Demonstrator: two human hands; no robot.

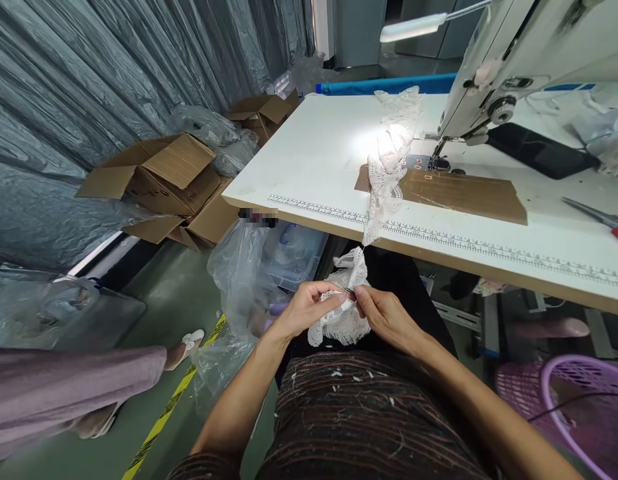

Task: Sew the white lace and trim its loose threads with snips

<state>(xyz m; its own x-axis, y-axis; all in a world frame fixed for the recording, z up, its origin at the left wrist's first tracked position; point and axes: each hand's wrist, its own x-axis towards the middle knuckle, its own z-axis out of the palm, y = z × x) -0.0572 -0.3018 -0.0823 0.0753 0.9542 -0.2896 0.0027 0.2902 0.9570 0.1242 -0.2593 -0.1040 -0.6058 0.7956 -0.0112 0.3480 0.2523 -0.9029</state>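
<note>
A gathered piece of white lace (346, 328) rests over my lap, just below the table's front edge. My left hand (313, 308) pinches it between thumb and fingers. Close against those fingertips, my right hand (386, 315) is closed on a small dark metal tool (351, 291), whose tip meets the lace; its exact kind is too small to tell. Another strip of white lace (387, 170) lies across the tabletop and hangs over the edge, joined by a thin thread or narrow end to the piece in my lap.
A sewing machine (513, 73) stands on the white table (299, 160), with brown cardboard (463, 193) by its needle. Red-handled scissors (601, 217) lie at right. Open cartons (169, 177) and a person's legs (73, 393) are at left. A purple basket (546, 380) stands lower right.
</note>
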